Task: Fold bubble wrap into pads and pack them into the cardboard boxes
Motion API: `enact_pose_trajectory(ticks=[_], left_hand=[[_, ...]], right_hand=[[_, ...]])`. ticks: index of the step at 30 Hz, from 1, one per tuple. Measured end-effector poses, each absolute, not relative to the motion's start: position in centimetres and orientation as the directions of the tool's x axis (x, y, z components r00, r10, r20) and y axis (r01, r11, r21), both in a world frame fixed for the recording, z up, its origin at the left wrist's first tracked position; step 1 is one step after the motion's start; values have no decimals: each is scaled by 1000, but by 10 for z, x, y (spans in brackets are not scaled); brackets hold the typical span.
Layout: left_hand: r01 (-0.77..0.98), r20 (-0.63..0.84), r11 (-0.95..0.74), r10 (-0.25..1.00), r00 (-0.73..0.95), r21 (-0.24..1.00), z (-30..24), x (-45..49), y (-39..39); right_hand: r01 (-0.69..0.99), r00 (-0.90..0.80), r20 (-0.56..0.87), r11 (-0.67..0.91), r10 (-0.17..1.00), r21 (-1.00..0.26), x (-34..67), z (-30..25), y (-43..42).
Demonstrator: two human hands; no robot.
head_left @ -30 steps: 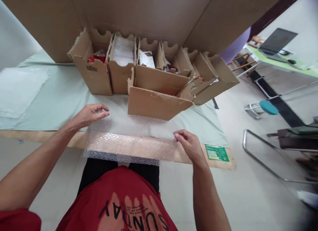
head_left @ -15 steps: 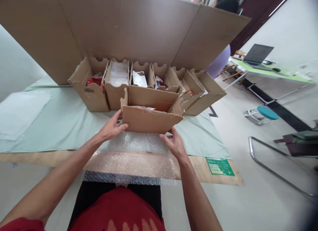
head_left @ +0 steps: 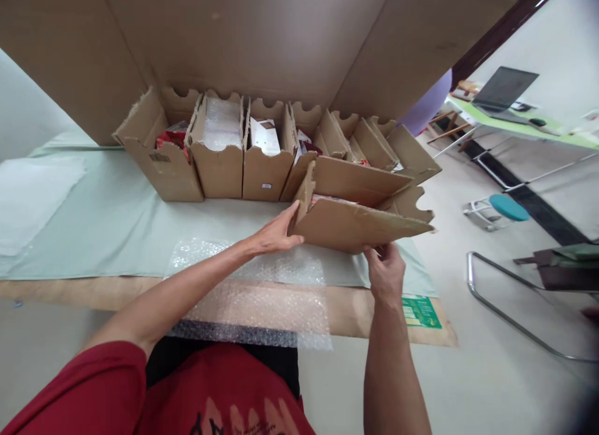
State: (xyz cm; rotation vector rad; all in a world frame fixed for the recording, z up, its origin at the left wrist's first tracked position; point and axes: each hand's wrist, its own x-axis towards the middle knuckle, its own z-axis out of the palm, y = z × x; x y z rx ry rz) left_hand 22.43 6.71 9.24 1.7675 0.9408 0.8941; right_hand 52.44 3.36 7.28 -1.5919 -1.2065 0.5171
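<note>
A long open-topped cardboard box [head_left: 360,228] sits askew at the front right of the table, with papers and a bit of red showing inside. Against its left end rests my left hand [head_left: 276,232], fingers along the side wall and thumb at the front. My right hand [head_left: 384,266] grips the lower front edge, its fingers curled partly out of sight beneath. Nearer my body, a sheet of bubble wrap [head_left: 253,304] lies flat and hangs past the table's front edge. My left forearm crosses above it.
Several similar cardboard boxes, one holding bubble wrap [head_left: 221,126], stand in a row before a tall cardboard panel [head_left: 243,42]. White sheets [head_left: 37,201] lie at left on the pale green cloth [head_left: 121,235]. Off to the right are a laptop table, a teal stool [head_left: 509,208] and a metal frame.
Both hands have shifted the cardboard box to the right, away from behind the bubble wrap. Fronts of the middle boxes in the row now show. The view has moved slightly.
</note>
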Motion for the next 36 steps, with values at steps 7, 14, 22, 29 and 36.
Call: enact_pose_trajectory(ticks=[7, 14, 22, 29, 36], left_hand=[[664, 280, -438, 899, 336, 606, 106, 158, -15], [688, 178, -662, 746, 642, 297, 63, 169, -98], [891, 143, -389, 920, 364, 234, 63, 81, -126], [886, 160, -392, 919, 362, 248, 67, 125, -99], [993, -7, -26, 1000, 27, 115, 56, 67, -85]], right_hand=[[640, 493, 441, 31, 750, -768, 501, 67, -34], [693, -446, 324, 551, 834, -465, 363, 64, -81], [927, -124, 269, 208, 955, -313, 464, 44, -73], [819, -347, 343, 460, 873, -342, 390, 59, -68], [810, -454, 209, 499, 866, -307, 358, 43, -53]])
